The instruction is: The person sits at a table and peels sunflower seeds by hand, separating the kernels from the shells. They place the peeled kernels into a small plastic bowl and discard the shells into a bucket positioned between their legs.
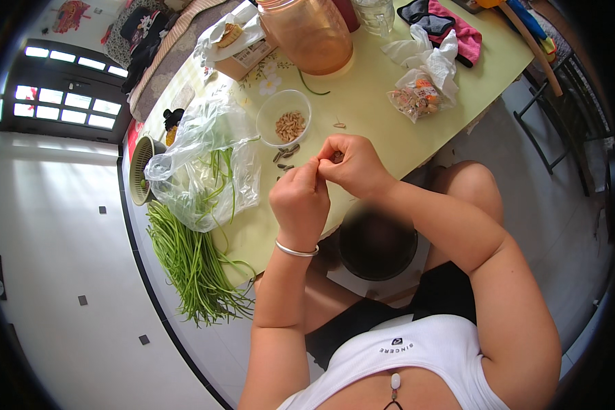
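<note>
My left hand (299, 205) and my right hand (352, 164) meet at the fingertips over the near table edge, both closed in a pinch. Whatever lies between the fingertips is too small and hidden to tell. Small brown pieces (337, 157) show inside the curl of my right fingers. Just beyond my hands stands a clear plastic bowl (265, 130) with slim brown kernels (290, 126) in it. Several dark seeds (288, 152), which look like sunflower seeds in their shells, lie between the bowl and my left hand. A small pale brown bit (339, 125) rests on the table.
Left of my hands are a clear plastic bag (201, 157), a bunch of long green stems (191, 266) overhanging the table edge and a green basket (142, 171). A large amber jar (311, 37) stands behind. Wrapped snacks (417, 99) lie right. A black bin (377, 249) sits below.
</note>
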{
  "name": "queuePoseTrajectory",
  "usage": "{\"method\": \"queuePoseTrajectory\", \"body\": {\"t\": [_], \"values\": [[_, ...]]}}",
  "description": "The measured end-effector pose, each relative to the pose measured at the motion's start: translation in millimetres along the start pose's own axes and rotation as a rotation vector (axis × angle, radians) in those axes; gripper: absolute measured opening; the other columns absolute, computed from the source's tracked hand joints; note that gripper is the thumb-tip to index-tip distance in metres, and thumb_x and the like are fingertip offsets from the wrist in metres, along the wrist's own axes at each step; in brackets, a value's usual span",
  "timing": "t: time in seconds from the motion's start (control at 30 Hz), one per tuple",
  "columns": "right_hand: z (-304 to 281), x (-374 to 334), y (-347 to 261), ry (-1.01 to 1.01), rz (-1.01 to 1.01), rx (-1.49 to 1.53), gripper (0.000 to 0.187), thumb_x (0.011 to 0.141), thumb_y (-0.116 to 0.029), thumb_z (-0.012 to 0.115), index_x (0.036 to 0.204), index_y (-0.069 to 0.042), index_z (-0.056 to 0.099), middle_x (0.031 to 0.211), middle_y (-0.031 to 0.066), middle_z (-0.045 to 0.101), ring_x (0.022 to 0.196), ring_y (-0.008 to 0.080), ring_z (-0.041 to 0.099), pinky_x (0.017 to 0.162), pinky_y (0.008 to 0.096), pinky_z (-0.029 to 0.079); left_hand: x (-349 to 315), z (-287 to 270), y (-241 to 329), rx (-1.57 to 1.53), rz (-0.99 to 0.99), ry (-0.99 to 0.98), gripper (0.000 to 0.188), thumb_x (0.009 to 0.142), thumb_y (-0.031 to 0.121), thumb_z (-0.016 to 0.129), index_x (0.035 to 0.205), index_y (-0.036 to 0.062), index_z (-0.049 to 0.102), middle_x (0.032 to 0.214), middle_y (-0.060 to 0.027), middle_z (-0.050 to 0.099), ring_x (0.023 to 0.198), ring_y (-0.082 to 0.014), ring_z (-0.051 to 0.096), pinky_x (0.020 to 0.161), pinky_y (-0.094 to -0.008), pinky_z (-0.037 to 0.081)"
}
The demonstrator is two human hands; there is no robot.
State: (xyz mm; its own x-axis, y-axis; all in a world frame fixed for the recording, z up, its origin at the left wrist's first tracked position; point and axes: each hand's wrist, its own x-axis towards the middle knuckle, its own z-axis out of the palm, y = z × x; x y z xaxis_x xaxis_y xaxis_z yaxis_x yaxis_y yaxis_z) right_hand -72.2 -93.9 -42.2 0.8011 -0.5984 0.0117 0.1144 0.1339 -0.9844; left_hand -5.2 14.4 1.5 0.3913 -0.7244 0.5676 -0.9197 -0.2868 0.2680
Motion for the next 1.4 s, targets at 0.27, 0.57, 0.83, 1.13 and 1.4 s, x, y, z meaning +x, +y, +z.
{"method": "queuePoseTrajectory", "body": {"t": [0.27, 0.57, 0.83, 1.13, 1.4], "values": [[-23, 9, -23, -0.223, 0.309, 0.299, 0.01, 0.074, -0.01, 0.065, 0.077, 0.0, 0.064, 0.071, 0.0019, 0.06, 0.057, 0.0062, 0.048, 0.049, 0.0229, 0.037, 7, -7, -13, -1.165, -0.666, -0.089, 0.02, 0.075, -0.01, 0.069, 0.094, -0.0037, 0.068, 0.077, -0.0119, 0.07, 0.062, -0.0147, 0.065, 0.057, -0.0232, 0.052], [-21, 7, -22, -0.149, 0.26, 0.234, 0.007, 0.077, -0.01, 0.061, 0.08, -0.003, 0.062, 0.073, 0.0015, 0.059, 0.06, 0.0066, 0.048, 0.049, 0.0233, 0.036, 8, -2, -27, -1.255, -0.747, -0.184, 0.018, 0.08, -0.006, 0.066, 0.097, -0.0038, 0.066, 0.079, -0.0123, 0.069, 0.062, -0.0146, 0.064, 0.057, -0.0241, 0.051], [-19, 8, -27, -0.098, 0.361, 0.377, 0.005, 0.079, -0.006, 0.056, 0.082, -0.004, 0.06, 0.075, 0.0045, 0.06, 0.061, 0.008, 0.051, 0.05, 0.0221, 0.037, 7, 2, -25, -1.062, -0.65, -0.127, 0.013, 0.086, -0.003, 0.061, 0.099, -0.0057, 0.063, 0.08, -0.0099, 0.068, 0.064, -0.0121, 0.061, 0.059, -0.0224, 0.049], [-15, 10, -6, -0.137, 0.258, 0.382, 0.009, 0.079, -0.01, 0.065, 0.081, -0.001, 0.065, 0.069, 0.0021, 0.06, 0.058, 0.0072, 0.048, 0.049, 0.0215, 0.036, 9, -4, -15, -0.969, -0.655, -0.168, 0.01, 0.086, -0.004, 0.062, 0.096, -0.0058, 0.061, 0.083, -0.0116, 0.068, 0.068, -0.0138, 0.066, 0.06, -0.0234, 0.054], [-17, 8, -14, -0.176, 0.344, 0.409, 0.011, 0.078, -0.012, 0.066, 0.082, -0.002, 0.065, 0.069, 0.0005, 0.058, 0.059, 0.0064, 0.048, 0.05, 0.0218, 0.035, 10, -6, -31, -1.276, -0.82, -0.274, 0.012, 0.084, 0.001, 0.065, 0.094, -0.0027, 0.059, 0.079, -0.0133, 0.069, 0.065, -0.0167, 0.067, 0.059, -0.0244, 0.055]]}}
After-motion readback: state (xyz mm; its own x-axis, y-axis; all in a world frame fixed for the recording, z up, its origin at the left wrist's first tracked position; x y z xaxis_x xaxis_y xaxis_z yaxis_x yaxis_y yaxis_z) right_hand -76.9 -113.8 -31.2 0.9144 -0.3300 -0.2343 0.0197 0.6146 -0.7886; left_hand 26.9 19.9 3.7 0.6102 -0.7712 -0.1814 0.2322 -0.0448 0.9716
